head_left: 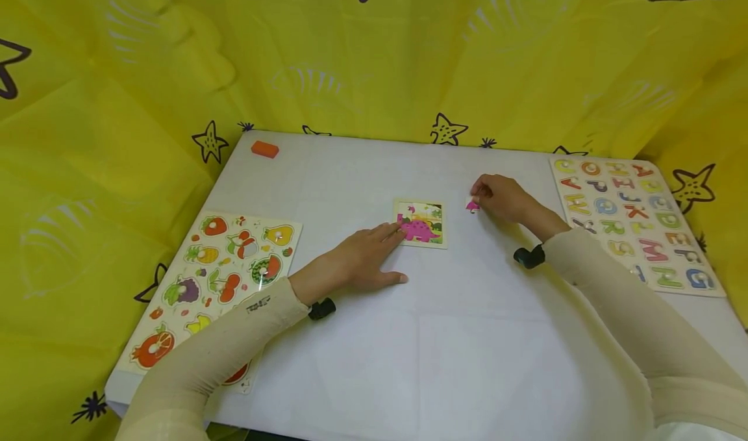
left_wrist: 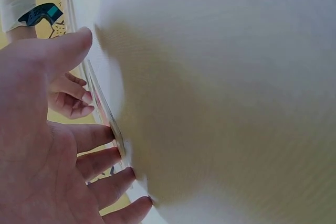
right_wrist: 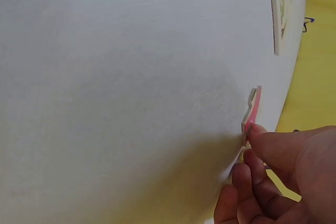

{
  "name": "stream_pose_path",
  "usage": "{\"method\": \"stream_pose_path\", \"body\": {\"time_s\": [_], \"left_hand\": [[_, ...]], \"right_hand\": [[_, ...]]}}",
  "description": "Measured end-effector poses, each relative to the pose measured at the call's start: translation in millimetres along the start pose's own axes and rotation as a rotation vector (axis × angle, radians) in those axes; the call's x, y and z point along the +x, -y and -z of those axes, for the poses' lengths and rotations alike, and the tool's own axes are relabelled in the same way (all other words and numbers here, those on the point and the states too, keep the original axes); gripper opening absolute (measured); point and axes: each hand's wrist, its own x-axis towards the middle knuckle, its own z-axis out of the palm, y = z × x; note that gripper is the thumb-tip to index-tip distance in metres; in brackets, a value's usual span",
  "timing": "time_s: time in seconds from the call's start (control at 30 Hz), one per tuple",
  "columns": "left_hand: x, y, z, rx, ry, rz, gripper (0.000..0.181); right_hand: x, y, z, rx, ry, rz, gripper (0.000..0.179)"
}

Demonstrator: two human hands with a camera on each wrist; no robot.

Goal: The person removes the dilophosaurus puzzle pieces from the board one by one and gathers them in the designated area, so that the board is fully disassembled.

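A small square jigsaw puzzle [head_left: 431, 245] with a pink dinosaur lies in a light wooden frame near the middle of the table. My left hand [head_left: 368, 256] reaches it from the left, its extended fingertips at the frame's left edge and over the picture's side. In the left wrist view the left hand [left_wrist: 58, 129] has its thumb spread apart from its fingers. To the right of the frame, my right hand [head_left: 502, 197] pinches a pink and white puzzle piece [head_left: 472, 205] between thumb and fingers. The right wrist view shows this piece [right_wrist: 253, 109] tilted up, close over the table.
A fruit peg board [head_left: 295, 233] lies on the left, partly under the left forearm. On the right is an alphabet board [head_left: 637, 233], next to the right sleeve. An orange block [head_left: 265, 149] sits at the far left corner. Yellow patterned cloth [head_left: 362, 51] hangs behind the table.
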Motion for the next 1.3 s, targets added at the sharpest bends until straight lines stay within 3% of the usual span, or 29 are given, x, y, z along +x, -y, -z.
{"method": "stream_pose_path", "body": {"time_s": [0.27, 0.47, 0.7, 0.9, 1.3], "left_hand": [[1.5, 0.4, -1.0, 0.009, 0.008, 0.006, 0.094], [2.3, 0.6, -0.5, 0.004, 0.007, 0.007, 0.094], [2.0, 0.6, 0.7, -0.021, 0.014, 0.010, 0.094], [1.1, 1.7, -0.8, -0.018, -0.004, 0.003, 0.093], [1.3, 3.9, -2.6, -0.019, -0.013, -0.004, 0.093]], "right_hand": [[-0.9, 3, -7, 0.010, -0.076, -0.019, 0.019], [-1.9, 20, -16, 0.029, -0.112, -0.043, 0.019], [-4.0, 49, -24, 0.028, -0.099, 0.070, 0.025], [-4.5, 66, -37, 0.041, -0.085, 0.104, 0.029], [-7.7, 75, -68, -0.015, -0.056, 0.157, 0.036]]}}
